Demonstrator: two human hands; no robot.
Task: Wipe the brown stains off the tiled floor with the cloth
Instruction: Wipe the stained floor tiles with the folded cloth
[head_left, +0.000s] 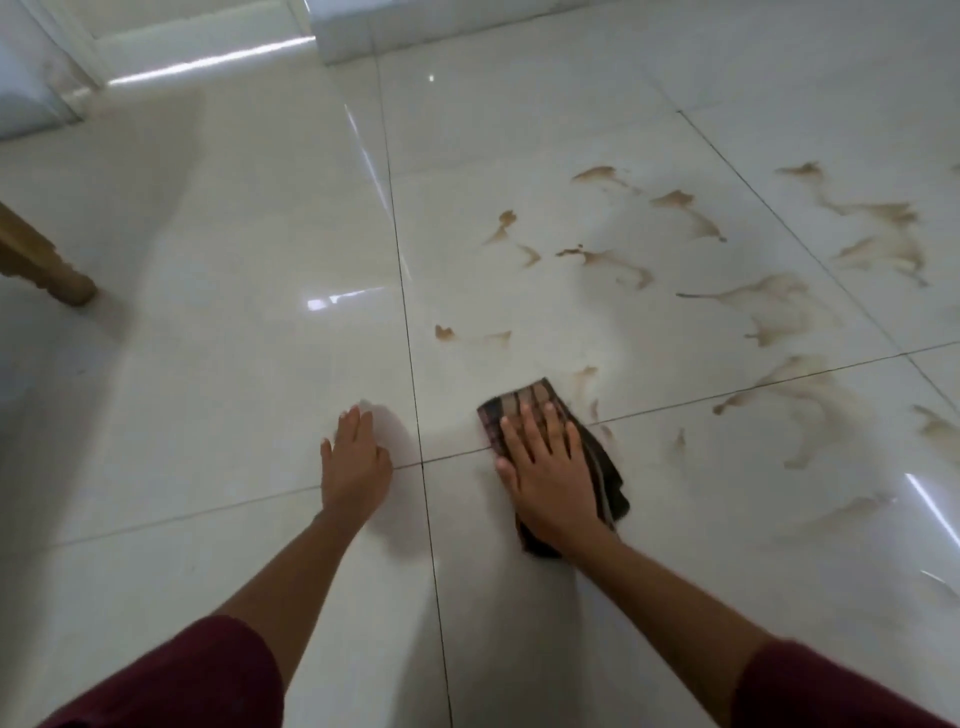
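My right hand (548, 475) lies flat, fingers spread, on a dark brown striped cloth (524, 402) pressed to the glossy white tiled floor (234, 312). The cloth sits where the grout lines cross, and parts of it show beyond my fingertips and at my wrist. Brown stains (613, 260) are smeared across the tiles ahead and to the right, with small streaks (592, 410) right beside the cloth. My left hand (356, 462) rests palm down on the bare floor to the left of the cloth, holding nothing.
A wooden furniture leg (49, 270) stands at the left. A white wall base (374, 26) and a door frame (78, 47) run along the far side. More smears (935, 426) reach the right edge of the view.
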